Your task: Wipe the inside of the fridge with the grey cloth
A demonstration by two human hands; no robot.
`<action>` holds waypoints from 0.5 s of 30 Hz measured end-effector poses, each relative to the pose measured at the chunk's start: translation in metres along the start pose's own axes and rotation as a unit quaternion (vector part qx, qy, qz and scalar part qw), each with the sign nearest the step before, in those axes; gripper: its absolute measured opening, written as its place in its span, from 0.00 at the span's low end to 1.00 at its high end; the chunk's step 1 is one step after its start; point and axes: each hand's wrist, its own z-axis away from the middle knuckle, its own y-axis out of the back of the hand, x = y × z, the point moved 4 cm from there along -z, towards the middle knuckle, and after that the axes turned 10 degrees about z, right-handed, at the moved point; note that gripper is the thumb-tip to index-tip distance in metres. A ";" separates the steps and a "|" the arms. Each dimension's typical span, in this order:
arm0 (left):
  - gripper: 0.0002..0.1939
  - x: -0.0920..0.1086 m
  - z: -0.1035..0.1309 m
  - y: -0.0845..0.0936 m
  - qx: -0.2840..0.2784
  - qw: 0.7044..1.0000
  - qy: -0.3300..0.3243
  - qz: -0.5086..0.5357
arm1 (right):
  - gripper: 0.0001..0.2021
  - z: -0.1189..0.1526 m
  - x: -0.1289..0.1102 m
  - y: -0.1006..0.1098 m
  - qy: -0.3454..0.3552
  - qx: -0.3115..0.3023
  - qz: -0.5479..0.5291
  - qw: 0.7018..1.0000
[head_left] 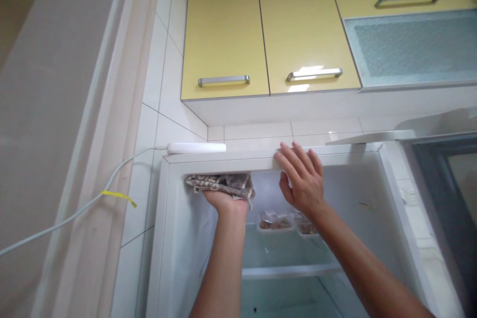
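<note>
The left hand (226, 201) supports a folded, patterned cloth (225, 182) directly above its palm, the cloth's long axis running crosswise to the forearm; its fingers are hidden, so I cannot tell their grip. Farther from the cloth, to its right, the right hand (302, 181) rests open against the refrigerator (242, 161) rim.

Three glossy yellow cupboard doors (223, 30) hang high on the wall, each with a silvery bar handle (223, 81), and a frosted glass panel (413, 47) sits beneath the right-hand one. White tiles (167, 124) fill the corner beside them. A pale cable (80, 211), with a yellow tie (119, 196) round it, runs up across the door frame (108, 134) to a slim white box (196, 148). Two small clear tubs (276, 229) stand side by side, holding what may be food.
</note>
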 end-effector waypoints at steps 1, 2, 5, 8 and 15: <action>0.31 -0.003 -0.008 0.007 0.013 1.000 0.008 -0.004 | 0.31 -0.001 0.009 -0.001 -0.009 0.008 0.022 1.000; 0.32 -0.007 -0.016 0.016 0.028 0.999 0.016 -0.009 | 0.31 -0.002 0.016 -0.002 -0.019 0.016 0.039 0.999; 0.33 -0.015 -0.041 0.042 0.060 0.998 0.026 -0.023 | 0.30 0.000 0.028 -0.003 -0.051 0.040 0.053 0.996; 0.35 -0.028 -0.063 0.058 0.043 0.998 0.046 -0.027 | 0.28 0.003 0.030 -0.004 -0.081 0.064 0.051 0.993; 0.36 -0.059 -0.114 0.098 0.080 0.996 0.039 -0.005 | 0.26 0.005 0.027 -0.008 -0.100 0.101 0.052 0.988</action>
